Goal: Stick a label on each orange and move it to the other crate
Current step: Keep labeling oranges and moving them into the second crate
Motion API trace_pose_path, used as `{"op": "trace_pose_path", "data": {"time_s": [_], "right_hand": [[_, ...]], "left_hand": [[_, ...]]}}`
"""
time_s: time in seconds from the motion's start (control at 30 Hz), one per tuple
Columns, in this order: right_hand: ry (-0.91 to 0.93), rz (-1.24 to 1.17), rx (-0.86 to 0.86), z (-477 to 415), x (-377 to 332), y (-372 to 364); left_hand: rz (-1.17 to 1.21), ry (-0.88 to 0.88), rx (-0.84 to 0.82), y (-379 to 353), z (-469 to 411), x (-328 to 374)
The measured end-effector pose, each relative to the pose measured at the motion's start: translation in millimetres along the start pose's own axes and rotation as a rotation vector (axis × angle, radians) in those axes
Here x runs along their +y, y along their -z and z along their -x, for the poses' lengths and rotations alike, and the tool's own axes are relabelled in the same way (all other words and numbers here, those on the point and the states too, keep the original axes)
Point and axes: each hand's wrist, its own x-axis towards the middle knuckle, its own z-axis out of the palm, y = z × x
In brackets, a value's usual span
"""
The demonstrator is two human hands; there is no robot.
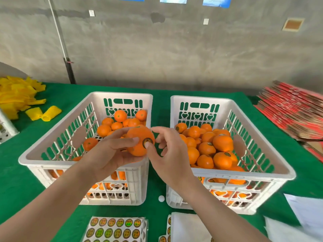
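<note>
Orange peel, glossy: one orange gripped in the left hand, fingers curled round it, over the left crate. Right hand just beside it, thumb pressing the label onto the skin, other fingers loose, holding nothing. Likely risk: light pressure on curved peel leaves an edge lifted, and the label rubs off among fruit in the right crate, beyond the right hand

White plastic left crate and right crate: heart cut-out pattern. Each round orange bright orange; felt table cover deep green.
</note>
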Motion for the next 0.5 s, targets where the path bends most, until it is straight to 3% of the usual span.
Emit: {"op": "trace_pose_path", "data": {"time_s": [0.1,0.17,0.3,0.37,0.4,0.5], "right_hand": [[-0.039,-0.088,-0.159,-3,5,20],[-0.017,-0.007,-0.233,-10,11,33],[-0.123,0.142,-0.141,-35,40,62],[-0.232,0.158,-0.070,-56,66,81],[-0.295,0.168,-0.048,-68,82,89],[-0.472,0.230,-0.059,-98,129,100]], "left_hand": [[-0.027,-0.036,-0.044,-22,-5,-2],[-0.050,-0.059,-0.042,-44,-13,-5],[-0.206,-0.112,0.050,-88,-45,-28],[-0.469,-0.192,0.159,-103,-63,-44],[-0.739,-0.252,0.192,-107,-72,-51],[-1.432,-0.318,-0.008,-115,-89,-68]]}}
